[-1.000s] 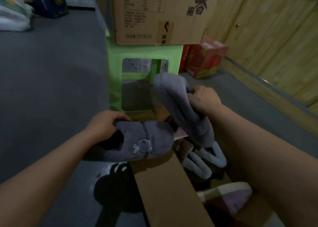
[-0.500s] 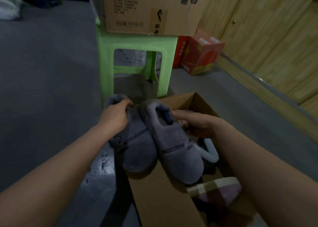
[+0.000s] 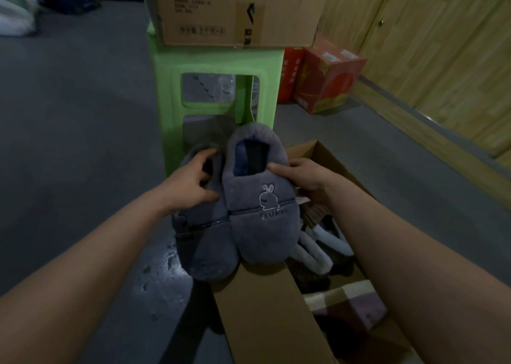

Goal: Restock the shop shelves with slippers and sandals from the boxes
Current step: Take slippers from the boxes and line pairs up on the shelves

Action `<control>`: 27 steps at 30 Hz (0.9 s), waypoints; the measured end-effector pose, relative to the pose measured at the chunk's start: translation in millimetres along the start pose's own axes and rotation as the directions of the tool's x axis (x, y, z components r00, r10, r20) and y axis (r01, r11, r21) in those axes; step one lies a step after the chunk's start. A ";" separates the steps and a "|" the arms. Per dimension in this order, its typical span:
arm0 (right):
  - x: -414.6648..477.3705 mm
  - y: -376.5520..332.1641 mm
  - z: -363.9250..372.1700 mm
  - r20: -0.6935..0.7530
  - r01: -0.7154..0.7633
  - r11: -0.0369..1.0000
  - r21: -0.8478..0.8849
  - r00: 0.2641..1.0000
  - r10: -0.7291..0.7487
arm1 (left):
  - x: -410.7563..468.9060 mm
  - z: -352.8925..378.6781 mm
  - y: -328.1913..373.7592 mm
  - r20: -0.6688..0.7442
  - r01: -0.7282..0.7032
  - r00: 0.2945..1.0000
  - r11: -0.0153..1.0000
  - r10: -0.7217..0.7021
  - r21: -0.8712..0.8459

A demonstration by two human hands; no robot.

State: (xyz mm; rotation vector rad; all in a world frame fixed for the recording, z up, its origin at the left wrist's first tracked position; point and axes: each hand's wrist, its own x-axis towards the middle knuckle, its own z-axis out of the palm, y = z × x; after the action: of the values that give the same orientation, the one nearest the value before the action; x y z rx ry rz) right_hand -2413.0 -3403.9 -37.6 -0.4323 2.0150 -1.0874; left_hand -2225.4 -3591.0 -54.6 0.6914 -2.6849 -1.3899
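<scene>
The left hand [image 3: 190, 182] grips the first grey slipper [image 3: 207, 242] at its opening, the fingers curled over the collar. The right hand [image 3: 301, 178] holds the second grey slipper [image 3: 262, 225] at the side of its opening. The thumb lies on the edge and the other fingers are hidden below.

The two slippers are side by side and touching, with toes toward the person. The second one lies a little over the first and shows a small stitched rabbit on top. Both are held above the left edge of the open cardboard box [image 3: 326, 156], and the toe of the first hangs outside it, over the floor [image 3: 69, 128].

In the box, beside the right forearm, lie pale slippers with long ears [image 3: 318, 253] and a checked slipper [image 3: 348, 305]. Just beyond the heels stands a green stool [image 3: 166, 101], which carries a large carton [image 3: 237, 10]. A red box [image 3: 326, 79] sits right of the stool, near the wooden wall [image 3: 428, 46].

To the left the floor spreads wide. On the right, only a narrower strip of floor runs between the box and the wall.
</scene>
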 end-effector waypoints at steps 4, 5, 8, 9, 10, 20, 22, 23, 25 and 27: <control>-9.5 -6.7 4.1 0.008 0.063 0.998 -0.027 0.998 -0.063 | 1.0 -1.7 0.0 0.045 -0.030 0.998 0.999 0.032 -0.027; -12.0 -8.5 3.9 0.032 0.098 0.993 -0.070 0.995 -0.096 | 1.2 -3.3 -2.1 0.063 -0.017 0.998 0.999 0.020 -0.043; -20.0 -16.7 4.8 0.201 0.173 0.937 -0.303 0.973 -0.115 | -0.4 -7.8 -4.3 0.113 -0.014 0.993 0.996 0.024 -0.090; -22.0 -19.9 7.5 0.240 0.186 0.903 -0.389 0.966 -0.095 | -0.9 -8.8 -3.1 0.127 -0.033 0.991 0.996 0.043 -0.077; -23.9 -23.5 11.3 0.256 0.205 0.867 -0.454 0.962 -0.094 | -0.7 -9.0 -2.9 0.147 -0.044 0.988 0.998 0.052 -0.053; -25.8 -60.1 42.8 0.339 0.371 0.757 -0.538 0.917 -0.208 | -17.9 -25.0 1.8 0.077 -0.123 0.991 0.981 0.112 0.148; -21.4 -67.0 62.5 0.361 0.396 0.742 -0.540 0.906 -0.221 | -27.4 -37.7 -10.0 0.045 -0.086 0.996 0.984 0.081 0.153; -18.0 -71.0 75.2 0.373 0.423 0.724 -0.546 0.896 -0.242 | -33.3 -46.2 -17.4 0.025 -0.069 0.998 0.985 0.066 0.159; -11.2 -80.2 106.9 0.410 0.496 0.671 -0.551 0.861 -0.301 | -47.0 -66.0 -32.6 -0.032 -0.016 0.999 0.987 0.021 0.163; -4.4 -91.5 143.4 0.430 0.551 0.619 -0.559 0.831 -0.352 | -62.8 -89.3 -48.6 -0.096 0.066 0.994 0.986 -0.052 0.156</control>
State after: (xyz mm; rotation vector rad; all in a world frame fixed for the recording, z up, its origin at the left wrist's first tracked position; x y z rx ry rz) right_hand -2305.5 -3532.1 -6.7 -1.4751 2.0234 -0.4673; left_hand -2130.1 -3658.3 -29.0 0.8318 -2.7453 -1.1342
